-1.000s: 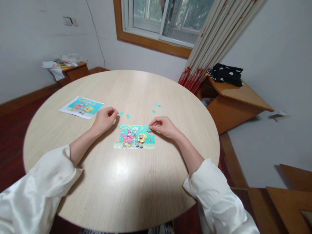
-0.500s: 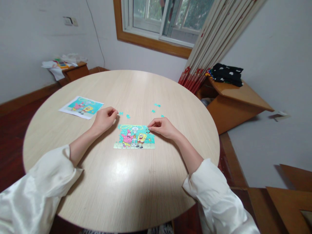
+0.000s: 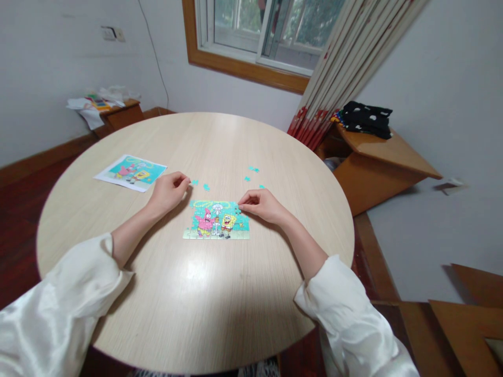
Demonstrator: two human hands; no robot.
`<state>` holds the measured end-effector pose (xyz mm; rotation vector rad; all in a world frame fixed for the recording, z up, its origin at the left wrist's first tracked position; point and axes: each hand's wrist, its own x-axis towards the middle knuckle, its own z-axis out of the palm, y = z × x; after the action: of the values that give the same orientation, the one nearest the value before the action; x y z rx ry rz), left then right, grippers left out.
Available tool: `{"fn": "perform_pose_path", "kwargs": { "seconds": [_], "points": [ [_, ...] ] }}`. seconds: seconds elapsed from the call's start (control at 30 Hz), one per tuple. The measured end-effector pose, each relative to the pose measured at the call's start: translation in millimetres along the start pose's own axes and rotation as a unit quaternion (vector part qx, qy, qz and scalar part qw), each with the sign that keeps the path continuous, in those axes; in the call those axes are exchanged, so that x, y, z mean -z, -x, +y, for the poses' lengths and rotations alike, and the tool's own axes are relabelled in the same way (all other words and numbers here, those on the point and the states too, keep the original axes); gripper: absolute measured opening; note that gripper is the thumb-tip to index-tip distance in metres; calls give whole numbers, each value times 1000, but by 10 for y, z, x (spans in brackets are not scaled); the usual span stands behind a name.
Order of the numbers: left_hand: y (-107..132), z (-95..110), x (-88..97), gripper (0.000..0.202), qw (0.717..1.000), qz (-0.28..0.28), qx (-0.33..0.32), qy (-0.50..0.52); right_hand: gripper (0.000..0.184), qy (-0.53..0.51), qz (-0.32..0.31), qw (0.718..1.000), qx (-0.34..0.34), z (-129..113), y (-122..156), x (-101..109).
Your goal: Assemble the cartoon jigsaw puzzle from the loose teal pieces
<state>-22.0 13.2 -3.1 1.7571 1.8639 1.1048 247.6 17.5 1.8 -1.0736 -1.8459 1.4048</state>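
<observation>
A mostly joined cartoon jigsaw puzzle (image 3: 220,221) lies flat on the round table, with gaps near its upper right and along its left edge. My right hand (image 3: 262,205) is at its upper right corner, thumb and forefinger pinched on a small puzzle piece largely hidden by the fingertips. My left hand (image 3: 170,189) rests beyond the puzzle's upper left, its fingers curled and pressed together. Its fingertips are beside a loose turquoise piece (image 3: 195,182); whether they grip anything is hidden. Another loose piece (image 3: 206,187) lies just right of that one.
A printed picture (image 3: 133,173) of the same cartoon lies at the table's left. Several turquoise pieces (image 3: 247,179) are scattered beyond the puzzle on the right. The round wooden table (image 3: 188,314) has a cabinet (image 3: 377,167) with dark cloth on its right.
</observation>
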Motion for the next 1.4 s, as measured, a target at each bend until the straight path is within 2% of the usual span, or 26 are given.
{"fn": "perform_pose_path", "kwargs": {
  "seconds": [0.17, 0.33, 0.43, 0.7, 1.0, 1.4],
  "points": [
    [1, 2, 3, 19, 1000, 0, -2, 2, 14, -1, 1, 1000, 5, 0, -11, 9],
    [7, 1, 5, 19, 1000, 0, -1, 2, 9, 14, 54, 998, 25, 28, -36, 80],
    [12, 8, 8, 18, 1000, 3, 4, 3, 12, 34, 70, 996, 33, 49, -47, 122],
    [8, 21, 12, 17, 1000, 3, 8, 13, 19, 96, 34, 994, 48, 19, -28, 83],
    [6, 19, 1, 18, 1000, 5, 3, 11, 12, 44, -8, 999, 5, 22, -13, 30],
    [6, 0, -3, 19, 1000, 6, 3, 1, 23, 5, -23, 999, -26, 37, 3, 46]
  ]
}}
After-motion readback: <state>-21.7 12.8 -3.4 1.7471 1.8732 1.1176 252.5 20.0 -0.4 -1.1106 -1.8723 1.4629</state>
